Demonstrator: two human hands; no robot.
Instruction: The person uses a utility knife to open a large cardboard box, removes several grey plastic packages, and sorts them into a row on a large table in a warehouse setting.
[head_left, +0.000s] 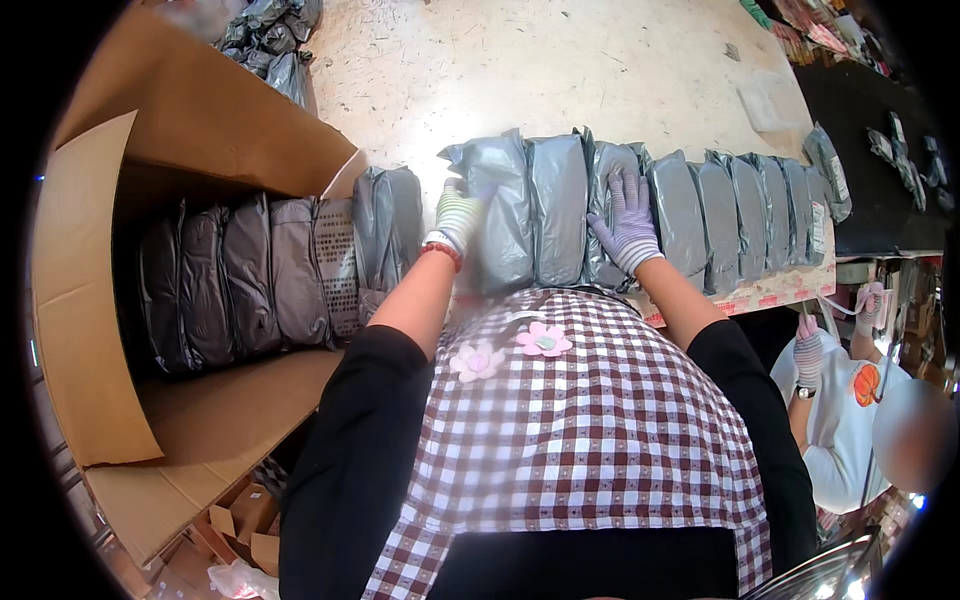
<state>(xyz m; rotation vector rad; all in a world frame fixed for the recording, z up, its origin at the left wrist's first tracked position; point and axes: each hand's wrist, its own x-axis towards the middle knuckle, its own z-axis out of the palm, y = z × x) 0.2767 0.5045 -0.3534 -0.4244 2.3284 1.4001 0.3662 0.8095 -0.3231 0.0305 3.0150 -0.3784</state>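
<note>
A row of grey plastic-wrapped packages (556, 210) stands side by side along the table's near edge. My left hand (456, 217), in a pale striped glove, is at the left end of the row, by the side of the leftmost package (499, 225); blur hides the exact finger contact. Spread over the third package (606, 161) from the left is my right hand (628, 223), in a purple striped glove. Left of my hands, a cardboard box (210, 97) lies on its side with its opening facing left. Several dark-wrapped packages (251, 274) line up inside it. Another grey package (390, 217) sits at its right end.
The white worktable (540, 67) extends ahead. Grey bags (277, 41) are heaped at the far left. On the right is a black surface (855, 165) with small packets (900, 161). A co-worker (840, 405) in gloves is at the lower right. Smaller cartons (251, 514) lie below left.
</note>
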